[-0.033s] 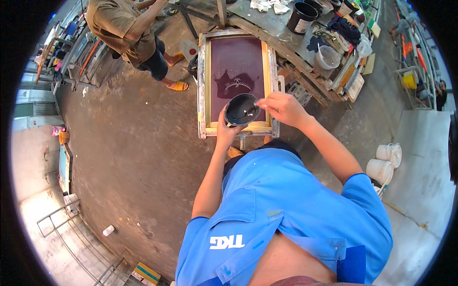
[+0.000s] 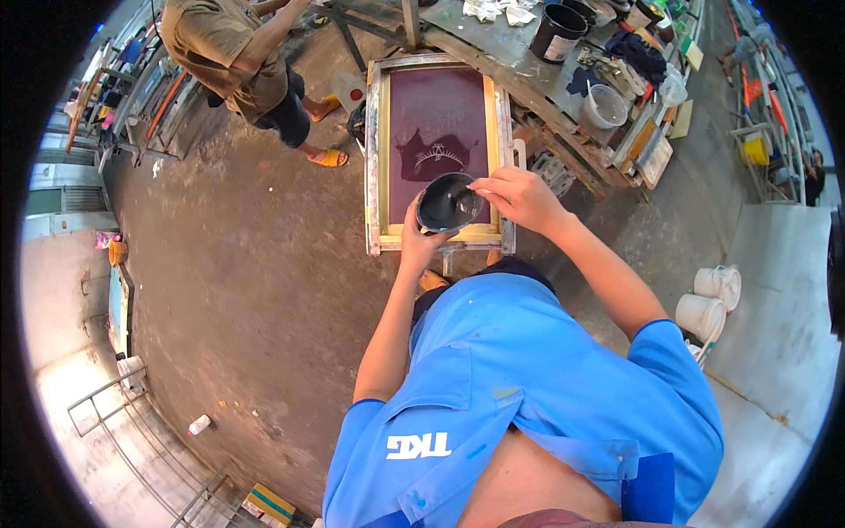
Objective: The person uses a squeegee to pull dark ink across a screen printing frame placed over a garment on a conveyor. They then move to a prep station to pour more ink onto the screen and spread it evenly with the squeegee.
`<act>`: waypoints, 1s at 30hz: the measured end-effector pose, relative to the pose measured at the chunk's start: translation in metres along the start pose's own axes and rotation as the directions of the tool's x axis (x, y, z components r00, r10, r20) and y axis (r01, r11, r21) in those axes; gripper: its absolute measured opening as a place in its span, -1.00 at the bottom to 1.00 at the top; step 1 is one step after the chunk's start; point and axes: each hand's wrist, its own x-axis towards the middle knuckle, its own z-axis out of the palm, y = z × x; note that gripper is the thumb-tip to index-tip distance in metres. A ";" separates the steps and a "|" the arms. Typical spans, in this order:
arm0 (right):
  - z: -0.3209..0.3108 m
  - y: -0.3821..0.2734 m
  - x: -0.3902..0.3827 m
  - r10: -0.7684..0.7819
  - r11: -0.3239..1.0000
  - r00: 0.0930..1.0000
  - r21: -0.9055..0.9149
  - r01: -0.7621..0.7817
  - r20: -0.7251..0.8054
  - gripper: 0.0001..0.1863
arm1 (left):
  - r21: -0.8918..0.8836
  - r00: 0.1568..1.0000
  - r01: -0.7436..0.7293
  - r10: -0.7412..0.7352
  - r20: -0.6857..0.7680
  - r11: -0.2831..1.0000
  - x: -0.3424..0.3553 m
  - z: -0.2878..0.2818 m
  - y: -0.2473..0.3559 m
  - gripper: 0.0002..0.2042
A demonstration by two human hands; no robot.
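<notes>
My left hand grips a small black bowl of dark ink from below, holding it over the near end of a wooden screen-printing frame. The frame's maroon mesh carries a darker design in its middle. My right hand is pinched on a thin stick whose tip reaches into the bowl. Both forearms come up from my blue shirt at the bottom of the view.
Another person in a brown shirt and yellow sandals stands at the upper left. A cluttered workbench behind the frame holds a black bucket and a clear tub. Two white buckets stand at the right.
</notes>
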 end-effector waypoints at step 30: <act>-0.004 0.008 -0.002 -0.039 0.998 0.982 0.065 0.028 0.183 -0.83 | 0.021 0.999 0.032 -0.032 -0.016 0.999 -0.004 -0.004 -0.001 -0.07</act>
